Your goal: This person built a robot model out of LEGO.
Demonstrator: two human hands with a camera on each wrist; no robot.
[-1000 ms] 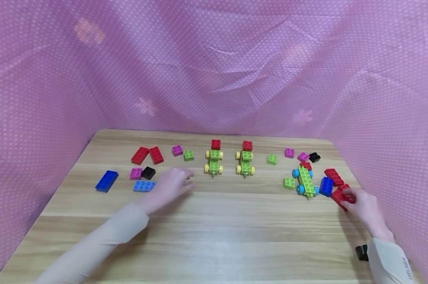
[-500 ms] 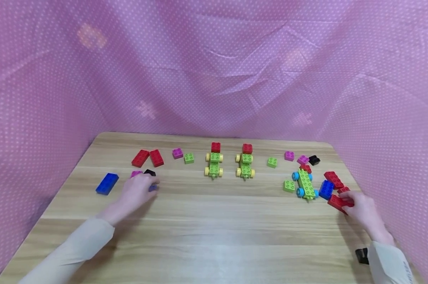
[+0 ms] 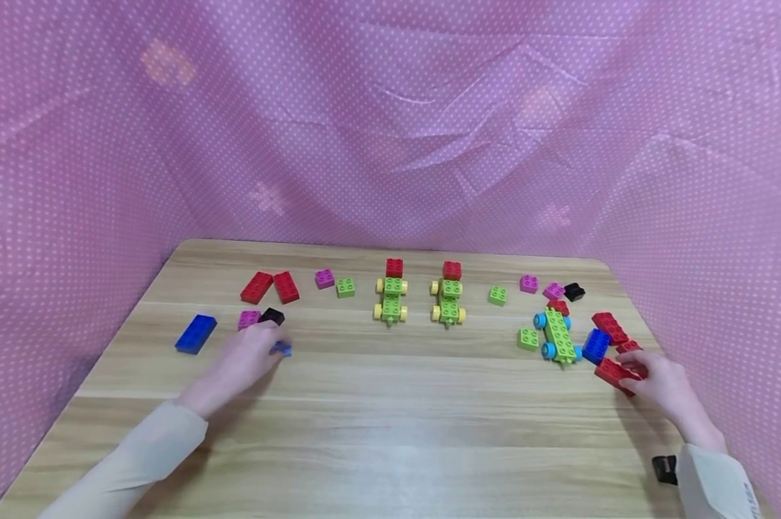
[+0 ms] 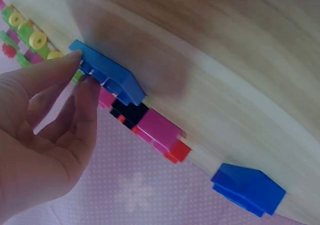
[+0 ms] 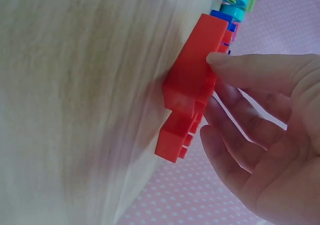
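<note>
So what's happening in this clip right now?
A person sits at a wooden table scattered with toy bricks and three small wheeled brick cars. The left hand pinches a light blue brick beside a pink and a black one; the right hand grips a red brick near the blue-wheeled car.

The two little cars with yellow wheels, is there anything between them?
No. In the head view, only bare wooden table shows between the left yellow-wheeled car and the right yellow-wheeled car. They stand side by side, apart.
</note>
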